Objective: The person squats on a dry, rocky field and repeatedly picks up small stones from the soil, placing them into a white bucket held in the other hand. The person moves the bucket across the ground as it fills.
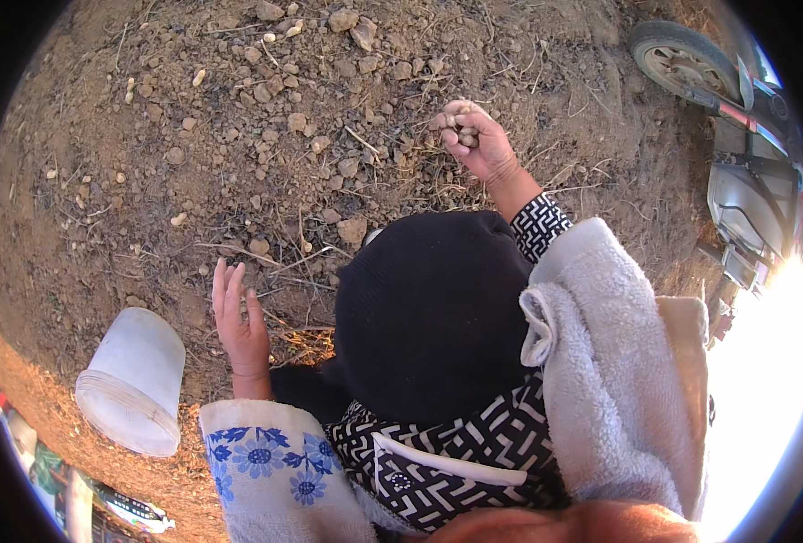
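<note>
In the upper middle, my right hand (481, 139) is palm up with its fingers curled round a handful of soil-coloured peanut pods (468, 134). It is just above the broken earth. My left hand (242, 332) is lower and to the left, fingers spread, close over soil and dry stems. Nothing is plainly held in it. Pale loose peanut pods lie about, among them one pod (199, 77) at the upper left and another pod (179, 219) up and left of my left hand. A rounded dark knitted fabric (435, 312) hides the ground between my arms.
A whitish plastic bucket (140, 353) is left of my left hand, its wide rim towards the lower edge. Soil clods (352, 231) and dry stems strew the ground. At the right edge is a wheeled vehicle with a spoked wheel (687, 61). Glare washes out the lower right.
</note>
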{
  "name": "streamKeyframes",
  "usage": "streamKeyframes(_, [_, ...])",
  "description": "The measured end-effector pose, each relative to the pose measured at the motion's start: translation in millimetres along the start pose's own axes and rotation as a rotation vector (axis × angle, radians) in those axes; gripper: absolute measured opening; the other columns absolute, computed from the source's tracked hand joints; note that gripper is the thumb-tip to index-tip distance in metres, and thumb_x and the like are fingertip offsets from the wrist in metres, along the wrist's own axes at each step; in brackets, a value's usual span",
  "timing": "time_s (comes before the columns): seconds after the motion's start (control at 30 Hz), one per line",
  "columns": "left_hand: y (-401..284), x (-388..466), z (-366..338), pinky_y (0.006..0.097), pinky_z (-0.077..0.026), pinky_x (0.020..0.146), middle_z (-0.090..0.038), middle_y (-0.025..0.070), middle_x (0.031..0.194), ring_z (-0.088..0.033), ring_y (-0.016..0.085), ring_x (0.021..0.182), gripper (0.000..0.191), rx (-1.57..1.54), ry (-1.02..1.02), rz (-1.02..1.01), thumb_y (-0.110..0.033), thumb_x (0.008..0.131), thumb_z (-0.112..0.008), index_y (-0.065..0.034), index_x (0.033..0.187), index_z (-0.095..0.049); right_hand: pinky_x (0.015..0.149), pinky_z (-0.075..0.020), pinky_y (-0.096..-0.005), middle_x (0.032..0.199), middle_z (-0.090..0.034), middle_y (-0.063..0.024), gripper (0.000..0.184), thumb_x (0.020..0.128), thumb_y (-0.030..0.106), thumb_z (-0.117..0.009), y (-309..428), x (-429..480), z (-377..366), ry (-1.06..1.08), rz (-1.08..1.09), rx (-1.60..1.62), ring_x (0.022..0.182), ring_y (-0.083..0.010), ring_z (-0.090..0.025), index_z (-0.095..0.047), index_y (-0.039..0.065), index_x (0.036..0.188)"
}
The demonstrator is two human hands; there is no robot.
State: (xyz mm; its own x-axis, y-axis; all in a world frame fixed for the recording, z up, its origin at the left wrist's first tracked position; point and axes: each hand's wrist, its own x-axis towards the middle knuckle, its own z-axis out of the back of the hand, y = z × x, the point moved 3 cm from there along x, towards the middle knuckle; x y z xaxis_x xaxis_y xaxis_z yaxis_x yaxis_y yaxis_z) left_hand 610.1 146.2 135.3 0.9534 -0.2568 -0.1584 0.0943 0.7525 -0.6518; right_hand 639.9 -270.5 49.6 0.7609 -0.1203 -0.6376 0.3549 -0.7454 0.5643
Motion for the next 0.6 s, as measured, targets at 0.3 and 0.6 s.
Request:
streamKeyframes(0.3, [16.5,-24.7,3.3,0.0347,-0.043,0.097,-0.058,0.0147,0.123,-0.055,0.028,0.115,0.03,-0.114,-0.057,0.167,-0.003,0.089,-0.053,-0.0051,0.117,-0.061,0.048,-0.0456,-0.0242,0.069,-0.059,0.0004,0.024,0.087,0.03,-0.065,-41.1,32.7,-94.6,0.433,0.221,-1.13,0.059,-0.0125,-0.058,-0.069,0.007,0.089])
streamKeyframes(0.6, [50.5,-51.4,14.0,0.0317,-0.047,0.091,-0.064,0.0124,0.112,-0.061,0.024,0.104,0.025,-0.277,-0.194,0.395,-0.002,0.089,-0.054,-0.0036,0.113,-0.063,0.063,-0.0506,-0.0346,0.082,-0.06,-0.0078,0.018,0.084,0.027,-0.064,-91.2,54.6,-116.4,0.492,0.812,-1.839,0.075,-0.0247,-0.062,-0.062,0.011,0.094])
